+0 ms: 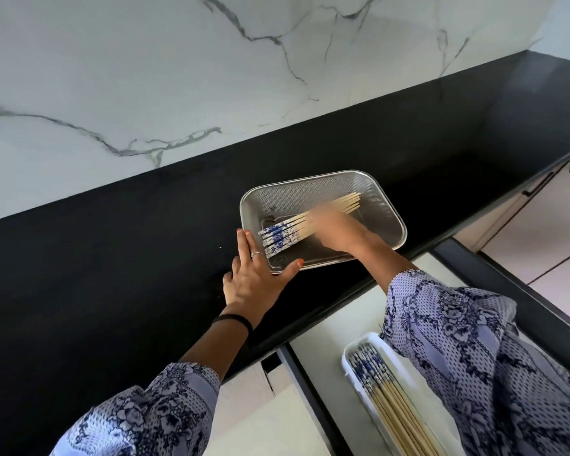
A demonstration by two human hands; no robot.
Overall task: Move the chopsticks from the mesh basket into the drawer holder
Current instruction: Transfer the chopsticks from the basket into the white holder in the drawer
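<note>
**Inspector A:** Two hands noted, left to right. Our left hand (250, 278) lies flat, fingers spread, thumb tip on the near rim of the mesh basket (392, 215), fingertips beside its left corner. It braces only; should it lift, we judge the basket could skid on the counter (112, 258).

**Inspector B:** Agreed. The chopsticks (297, 228) lie in the basket, patterned ends just past those fingertips. Our right hand (339, 235) reaches over their middle, blurred; whether its fingers pinch them we cannot tell. A partial grab risks sticks fanning and dropping short of the drawer holder (359, 350).
</note>
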